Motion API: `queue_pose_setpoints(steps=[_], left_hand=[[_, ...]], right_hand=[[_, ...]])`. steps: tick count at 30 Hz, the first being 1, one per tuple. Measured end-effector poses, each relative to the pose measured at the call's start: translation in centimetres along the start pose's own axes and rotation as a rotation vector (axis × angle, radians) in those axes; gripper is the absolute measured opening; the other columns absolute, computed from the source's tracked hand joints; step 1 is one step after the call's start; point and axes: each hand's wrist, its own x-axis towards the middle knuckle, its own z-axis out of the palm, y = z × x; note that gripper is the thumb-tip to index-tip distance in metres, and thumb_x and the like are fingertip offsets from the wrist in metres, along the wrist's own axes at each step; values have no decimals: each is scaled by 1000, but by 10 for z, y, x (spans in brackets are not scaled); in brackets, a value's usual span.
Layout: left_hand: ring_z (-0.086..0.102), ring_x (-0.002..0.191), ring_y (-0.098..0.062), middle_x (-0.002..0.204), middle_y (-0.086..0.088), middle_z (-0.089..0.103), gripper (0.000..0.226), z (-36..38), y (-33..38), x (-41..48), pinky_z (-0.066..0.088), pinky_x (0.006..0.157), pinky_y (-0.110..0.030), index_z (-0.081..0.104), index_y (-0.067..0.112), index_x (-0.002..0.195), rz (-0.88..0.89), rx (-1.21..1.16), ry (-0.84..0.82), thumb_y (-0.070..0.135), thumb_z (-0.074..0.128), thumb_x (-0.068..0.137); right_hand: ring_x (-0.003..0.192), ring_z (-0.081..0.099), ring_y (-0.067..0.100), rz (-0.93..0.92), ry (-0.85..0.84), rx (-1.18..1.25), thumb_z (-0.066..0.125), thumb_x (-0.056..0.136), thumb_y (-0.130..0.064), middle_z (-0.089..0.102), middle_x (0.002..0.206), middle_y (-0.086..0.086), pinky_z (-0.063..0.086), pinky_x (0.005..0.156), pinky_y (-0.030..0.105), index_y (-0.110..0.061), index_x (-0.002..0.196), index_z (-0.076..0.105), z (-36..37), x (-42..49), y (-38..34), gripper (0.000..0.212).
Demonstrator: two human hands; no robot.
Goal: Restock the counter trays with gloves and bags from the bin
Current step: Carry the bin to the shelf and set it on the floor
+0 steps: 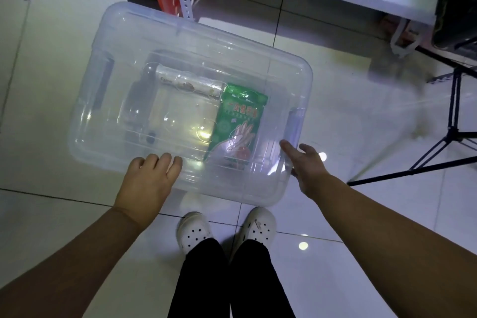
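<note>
Both hands spread open: left hand [152, 175] on bin [180, 33] lid, right hand [304, 162] at corner. Lid prob. still latched; a yank could tip gloves [238, 121].

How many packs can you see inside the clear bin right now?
2: a green glove packet at the right side of the clear plastic lidded bin, and a white roll towards the far side. More may be hidden.

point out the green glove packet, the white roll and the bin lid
green glove packet [238, 121], head view, middle of its printed front
white roll [189, 82], head view, middle of its length
bin lid [206, 41], head view, bare clear far part
</note>
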Motion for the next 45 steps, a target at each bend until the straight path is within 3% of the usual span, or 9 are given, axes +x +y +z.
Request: queue_pose_setpoints(steps=[9, 14, 20, 27, 31, 33, 36, 42, 45], left_hand=[[62, 66, -33, 95, -20, 67, 79, -8, 17, 15, 49, 56, -37, 58, 8, 113, 48, -64, -40, 2, 87, 40], [58, 111, -35, 115, -17, 64, 71, -11, 24, 43, 36, 94, -47, 61, 11, 116, 72, -164, 55, 49, 80, 59], [-3, 145, -36, 158, -4, -9, 102, -4, 29, 75, 11, 107, -70, -14, 33, 142, -46, -255, -216, 71, 50, 72], [-27, 137, -28, 146, 2, -29, 103, 0, 30, 78, 2, 106, -71, -28, 38, 132, -55, -281, -261, 73, 48, 71], [-15, 144, -32, 149, 2, -28, 97, -7, 27, 77, 1, 107, -68, -21, 36, 140, -43, -295, -311, 71, 44, 77], [8, 146, -29, 159, 0, 0, 79, -17, 19, 76, 10, 110, -62, 11, 32, 147, -57, -366, -222, 59, 50, 84], [48, 120, -32, 132, -11, 56, 48, -24, -15, 71, 32, 99, -42, 55, 17, 127, -354, -597, 110, 35, 66, 83], [40, 120, -40, 130, -25, 50, 58, 0, -112, 61, 32, 99, -47, 47, 2, 130, -1097, -661, 107, 32, 66, 83], [43, 127, -34, 140, -20, 46, 66, 20, -141, 62, 34, 107, -39, 40, 2, 137, -1213, -1067, -14, 43, 56, 88]], right_hand=[[67, 52, 22, -235, 161, -148, 71, 75, -29, 56, 80, 11, 44, 59, 29, -4, 92, 61, -9, 5, -29, 32], [74, 55, 26, -342, 233, -218, 69, 76, -29, 57, 81, 10, 49, 69, 38, -10, 86, 57, -13, 16, -53, 24], [66, 50, 17, -436, 212, -275, 60, 82, -26, 52, 79, 3, 41, 53, 25, -14, 97, 48, -12, 22, -49, 23], [55, 39, 20, -559, 390, -415, 54, 89, -17, 40, 62, -2, 32, 59, 29, -9, 82, 39, 0, 19, -43, 19], [92, 56, 36, -503, 395, -477, 51, 93, -16, 60, 100, 20, 43, 75, 38, -2, 110, 48, 7, 13, -46, 22], [114, 49, 38, -552, 452, -557, 54, 89, -6, 53, 124, 23, 40, 94, 41, 0, 126, 44, 13, 6, -51, 40], [126, 37, 40, -881, 498, -821, 62, 77, -1, 40, 138, 24, 29, 107, 42, 1, 136, 37, 42, -13, -63, 64], [126, 39, 43, -1299, -1, -1240, 72, 76, -21, 42, 140, 24, 32, 107, 48, -9, 136, 44, 161, -29, -85, 67], [127, 37, 42, -1330, -17, -1373, 68, 80, -34, 37, 144, 23, 28, 108, 49, -18, 140, 38, 196, -25, -91, 70]])
